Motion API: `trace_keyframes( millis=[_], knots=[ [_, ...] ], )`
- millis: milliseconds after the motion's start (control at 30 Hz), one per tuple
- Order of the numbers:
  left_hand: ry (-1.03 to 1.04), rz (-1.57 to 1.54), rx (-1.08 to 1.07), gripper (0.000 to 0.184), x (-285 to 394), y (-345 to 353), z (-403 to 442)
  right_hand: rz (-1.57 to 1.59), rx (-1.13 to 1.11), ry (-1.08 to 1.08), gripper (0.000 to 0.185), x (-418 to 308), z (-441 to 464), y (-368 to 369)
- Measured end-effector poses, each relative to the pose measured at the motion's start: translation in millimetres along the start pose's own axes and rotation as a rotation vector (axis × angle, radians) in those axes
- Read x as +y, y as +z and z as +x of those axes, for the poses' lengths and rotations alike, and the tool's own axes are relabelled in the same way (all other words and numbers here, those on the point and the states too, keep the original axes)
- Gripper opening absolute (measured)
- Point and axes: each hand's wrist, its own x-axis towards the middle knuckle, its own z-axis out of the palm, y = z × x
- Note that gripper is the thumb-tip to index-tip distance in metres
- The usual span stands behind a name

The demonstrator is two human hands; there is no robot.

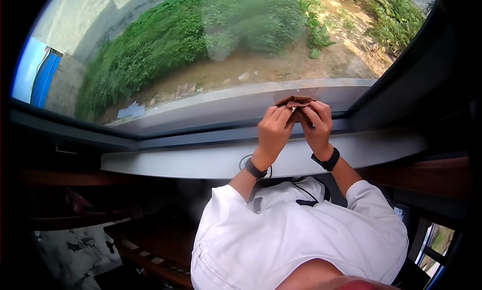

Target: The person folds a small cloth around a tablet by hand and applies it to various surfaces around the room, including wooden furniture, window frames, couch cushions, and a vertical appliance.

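Note:
A brown, folded cloth-like piece (pixel 297 100) is held up in front of the window, above the white sill. My left hand (pixel 274 128) grips its left side with bent fingers. On its right side, my right hand (pixel 318 123) has its fingers curled round the edge. Both hands are close together, with a small pale gap between the fingertips. Black bands circle both wrists. What lies under the fingers is hidden.
The white window sill (pixel 201 160) runs across below the hands, with a thin dark cable (pixel 242 162) near the left wrist. Behind stands the window glass (pixel 241 74) in a dark frame. Dark wooden furniture (pixel 165 240) is at the lower left.

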Motion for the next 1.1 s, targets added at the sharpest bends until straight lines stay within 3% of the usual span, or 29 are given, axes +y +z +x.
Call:
trace_keyframes(
  millis=[533,867,1100],
  knots=[
    [0.023,0.040,0.101,0.041,-146,-177,-28,0.058,0.017,-0.081,0.040,-156,10,170],
    [0.121,-0.060,0.181,0.044,-121,-202,26,0.020,0.072,-0.164,0.043,-175,65,151],
    [0.231,-0.123,0.199,0.042,-86,-160,51,-0.043,0.225,-0.082,0.045,-149,69,117]
  ],
)
